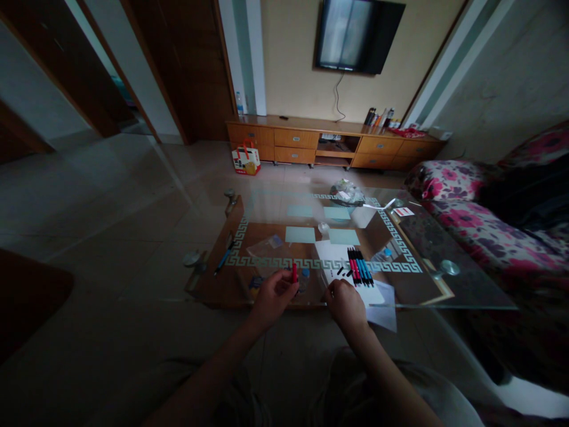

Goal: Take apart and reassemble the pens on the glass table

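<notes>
Upright between the thumb and fingers of my left hand (276, 295) is a red pen barrel (294, 273), held above the near edge of the glass table. My right hand (345, 301) is closed with its fingertips pinched together, over the near part of a white sheet (329, 254); what it pinches is hidden. Just beyond my right hand, a row of red, blue and black pens (361, 267) lies side by side on the sheet. Several small black pieces (344, 273) lie beside the row's left end.
The glass coffee table (480, 287) has a patterned border. A blue pen (223, 258) lies at its left, near a clear plastic bag (269, 246). Toward the back sits a crumpled plastic bag (347, 193). A flowered sofa (471, 225) stands at right, a wooden cabinet (296, 139) beyond.
</notes>
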The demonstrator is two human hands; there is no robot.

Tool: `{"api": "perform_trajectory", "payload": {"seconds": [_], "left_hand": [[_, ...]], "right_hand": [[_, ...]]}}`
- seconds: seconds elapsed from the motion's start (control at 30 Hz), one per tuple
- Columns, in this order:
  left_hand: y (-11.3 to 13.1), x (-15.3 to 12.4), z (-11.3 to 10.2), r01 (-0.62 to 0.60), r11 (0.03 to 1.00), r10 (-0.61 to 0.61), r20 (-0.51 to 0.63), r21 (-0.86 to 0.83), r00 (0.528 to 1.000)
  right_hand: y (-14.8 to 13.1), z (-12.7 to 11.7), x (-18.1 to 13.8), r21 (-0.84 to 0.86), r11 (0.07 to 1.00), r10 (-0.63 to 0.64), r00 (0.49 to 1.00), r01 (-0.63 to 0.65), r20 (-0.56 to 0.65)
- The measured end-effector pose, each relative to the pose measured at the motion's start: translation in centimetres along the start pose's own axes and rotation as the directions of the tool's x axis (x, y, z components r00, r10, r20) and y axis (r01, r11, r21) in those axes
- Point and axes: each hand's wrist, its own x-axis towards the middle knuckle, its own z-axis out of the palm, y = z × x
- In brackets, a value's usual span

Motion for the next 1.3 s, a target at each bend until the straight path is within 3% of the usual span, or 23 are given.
{"api": "perform_trajectory", "payload": {"seconds": [0.37,0.7,0.83,0.93,1.1,1.3], "left_hand": [[-0.2,-0.1,0.0,0.013,1.0,-0.013,-0.005,0.005,1.0],[-0.4,0.0,0.0,-0.009,1.0,0.009,0.003,0.003,1.0],[-0.2,-0.1,0.0,-0.008,1.0,0.008,-0.007,0.01,1.0],[0.1,-0.1,0.0,0.01,1.0,-0.01,-0.004,0.005,1.0],[0.0,-0.2,0.0,0.002,1.0,-0.002,-0.004,0.026,1.0],[-0.6,0.0,-0.1,-0.009,1.0,0.009,0.007,0.027,1.0]], "right_hand": [[0.3,0.6,0.5,-0.001,1.0,0.023,0.997,-0.023,0.079],[0.4,0.7,0.4,0.015,1.0,-0.006,1.0,0.005,0.026],[0.4,0.9,0.6,0.093,0.996,-0.008,1.0,0.01,-0.019],[-0.1,0.6,0.6,0.258,0.966,0.001,0.999,0.008,-0.033],[-1.1,-0.1,0.5,0.617,0.784,-0.042,0.998,0.068,-0.056],[-1.4,0.2,1.2,0.957,0.286,-0.049,0.998,0.052,-0.039]]}}
